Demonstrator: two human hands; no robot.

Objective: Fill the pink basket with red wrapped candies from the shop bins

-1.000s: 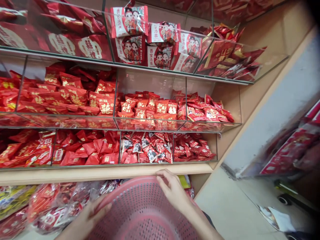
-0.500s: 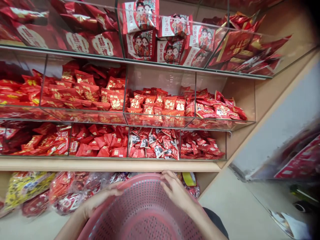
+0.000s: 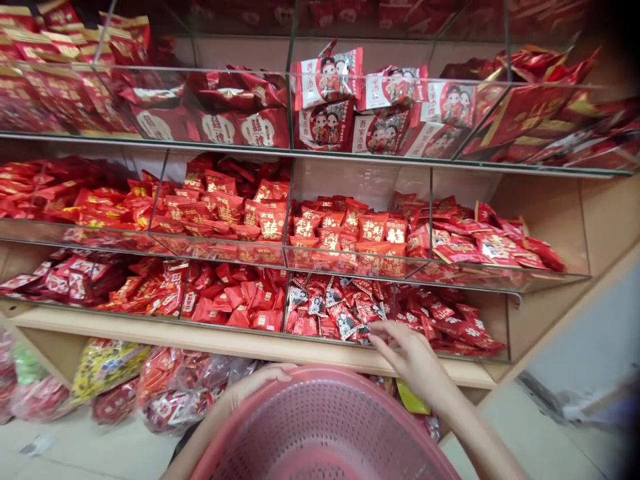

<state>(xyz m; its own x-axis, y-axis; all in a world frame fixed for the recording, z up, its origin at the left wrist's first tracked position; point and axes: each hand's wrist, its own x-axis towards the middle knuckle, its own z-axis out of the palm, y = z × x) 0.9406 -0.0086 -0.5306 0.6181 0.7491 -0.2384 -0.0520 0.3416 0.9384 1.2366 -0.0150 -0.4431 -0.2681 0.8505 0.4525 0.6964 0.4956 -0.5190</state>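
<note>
My left hand (image 3: 261,384) is closed on the rim of a pink perforated plastic basket (image 3: 320,400), which shows no contents in its visible part. My right hand (image 3: 411,353) is off the basket, above its far rim, fingers stretched toward the lowest shelf row with thumb and forefinger apart. Its fingertips are at the front edge of a compartment of red candy packets with black-and-white figures (image 3: 345,320). Whether they touch a packet I cannot tell. To the right lies a compartment of dark red packets (image 3: 460,327); to the left, one of plain red packets (image 3: 240,300).
Glass dividers and a clear front strip (image 3: 350,263) separate the shelf rows of red wrapped sweets. A wooden ledge (image 3: 150,333) runs below the lowest row. Beneath it, filled plastic bags (image 3: 175,400) and a yellow patterned bag (image 3: 107,367) lie near the tiled floor.
My right hand has let go of the basket's rim and moved up to the lowest row of packets. My left hand still holds the basket. The view has shifted left.
</note>
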